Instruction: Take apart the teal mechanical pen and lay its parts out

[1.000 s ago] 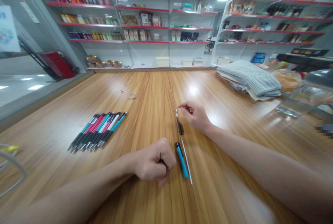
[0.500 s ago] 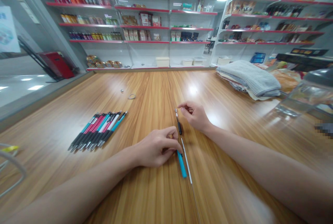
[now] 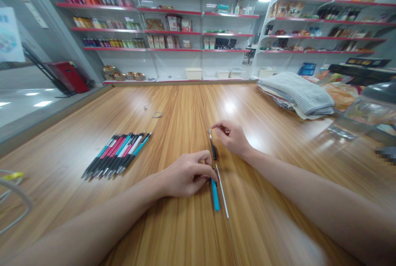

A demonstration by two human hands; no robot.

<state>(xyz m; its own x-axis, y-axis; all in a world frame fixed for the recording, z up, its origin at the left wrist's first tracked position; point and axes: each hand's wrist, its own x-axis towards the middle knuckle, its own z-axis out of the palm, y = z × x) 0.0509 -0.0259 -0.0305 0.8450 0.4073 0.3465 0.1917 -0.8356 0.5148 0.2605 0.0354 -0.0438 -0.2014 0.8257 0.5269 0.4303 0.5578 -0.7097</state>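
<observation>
My left hand (image 3: 187, 173) lies on the wooden table (image 3: 173, 105) with its fingers pinched on the top end of a teal pen barrel (image 3: 214, 194). Beside the barrel lies a thin white refill (image 3: 222, 191). Just beyond, a small black pen part (image 3: 213, 150) with a metal tip rests on the table seam. My right hand (image 3: 232, 137) rests next to that part with fingers curled, thumb and forefinger near the metal tip; nothing shows between them.
A row of several teal, pink and white pens (image 3: 119, 154) lies to the left. A small ring (image 3: 157, 114) and a tiny metal piece (image 3: 145, 108) lie further back. Folded striped cloths (image 3: 297, 92) sit at the right. Store shelves (image 3: 173, 31) line the back.
My left hand went from a fist beside the teal barrel to reaching right and pinching its top end. The barrel has turned slightly. My right hand has stayed put.
</observation>
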